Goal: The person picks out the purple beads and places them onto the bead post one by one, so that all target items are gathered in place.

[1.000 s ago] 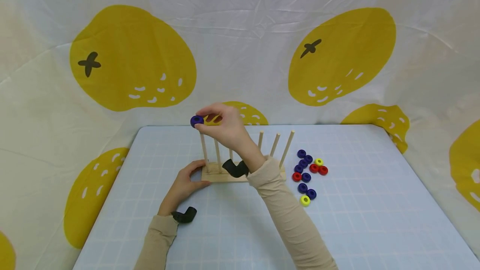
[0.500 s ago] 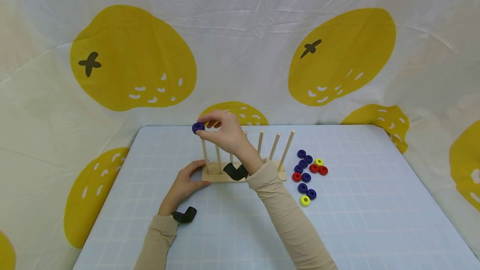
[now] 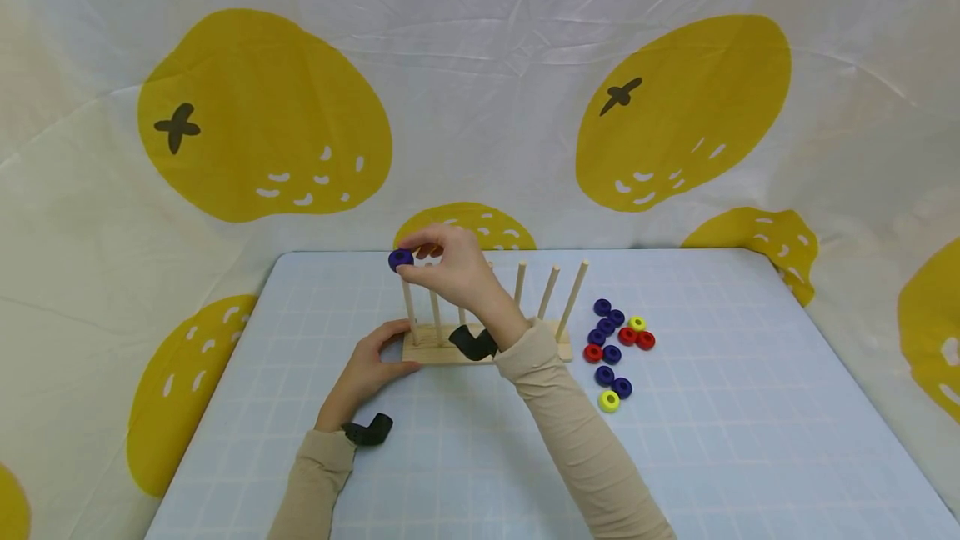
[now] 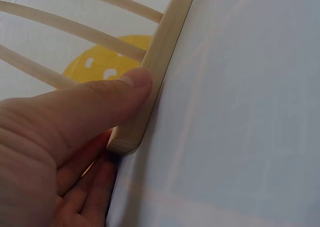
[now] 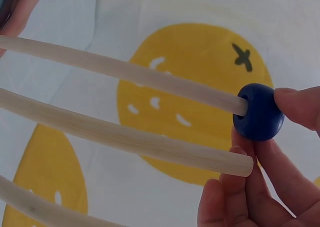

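Observation:
Between thumb and fingers, my right hand [image 3: 453,269] pinches a blue bead [image 5: 259,112]. The tip of the leftmost wooden peg [image 5: 165,82] sits inside the bead's hole in the right wrist view. Below, my left hand [image 3: 371,365] grips the left end of the wooden base [image 4: 150,97], its thumb on the front edge and its fingers behind. Several upright pegs rise from this base, and the right hand and wrist hide parts of the middle ones.
To the right of the pegboard, loose blue beads [image 3: 604,375], red beads [image 3: 627,337] and yellow beads [image 3: 609,401] lie on the checked tabletop [image 3: 720,407]. A white cloth with yellow fruit prints [image 3: 480,90] hangs behind the table.
My right hand has come down slightly and a little to the right, lowering the blue bead onto the leftmost peg's tip. The left hand keeps its place on the base.

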Motion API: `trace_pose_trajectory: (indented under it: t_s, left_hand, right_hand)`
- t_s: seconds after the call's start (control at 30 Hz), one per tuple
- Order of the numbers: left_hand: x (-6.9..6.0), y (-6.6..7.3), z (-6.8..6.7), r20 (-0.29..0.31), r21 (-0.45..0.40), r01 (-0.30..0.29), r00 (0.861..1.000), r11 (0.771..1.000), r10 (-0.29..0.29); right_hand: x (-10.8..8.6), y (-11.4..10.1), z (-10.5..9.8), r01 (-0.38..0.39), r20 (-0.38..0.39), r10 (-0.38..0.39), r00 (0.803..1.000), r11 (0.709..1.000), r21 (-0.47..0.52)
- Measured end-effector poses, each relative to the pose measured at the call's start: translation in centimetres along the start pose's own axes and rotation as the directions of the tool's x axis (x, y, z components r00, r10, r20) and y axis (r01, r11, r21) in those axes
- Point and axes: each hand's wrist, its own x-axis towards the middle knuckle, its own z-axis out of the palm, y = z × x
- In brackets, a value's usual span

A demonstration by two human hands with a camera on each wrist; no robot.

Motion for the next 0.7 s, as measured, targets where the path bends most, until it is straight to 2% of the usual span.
trace_pose_trajectory:
  t_s: [0.07, 0.3, 0.5, 0.7]
  left_hand:
    - [0.1, -0.6, 0.1, -0.001, -0.001, 0.001, 1.0, 1.0, -0.001]
    - [0.6, -4.0, 0.5, -0.016, -0.007, -0.01, 1.0, 1.0, 0.01]
    - [0.7, -4.3, 0.4, -0.008, -0.016, -0.011, 1.0, 1.0, 0.011]
    - [0.7, -4.4, 0.3, 0.0, -0.006, 0.019, 1.0, 1.0, -0.019]
  right_hand:
    - [0.0, 0.0, 0.0, -0.01, 0.006, 0.01, 1.0, 1.0, 0.0]
    - [-0.1, -0.1, 0.1, -0.062, 0.032, 0.063, 0.997, 0.997, -0.037]
    - [-0.1, -0.2, 0.1, -0.074, 0.04, 0.077, 0.996, 0.995, -0.066]
    - [-0.1, -0.2, 0.1, -0.076, 0.037, 0.08, 0.996, 0.993, -0.094]
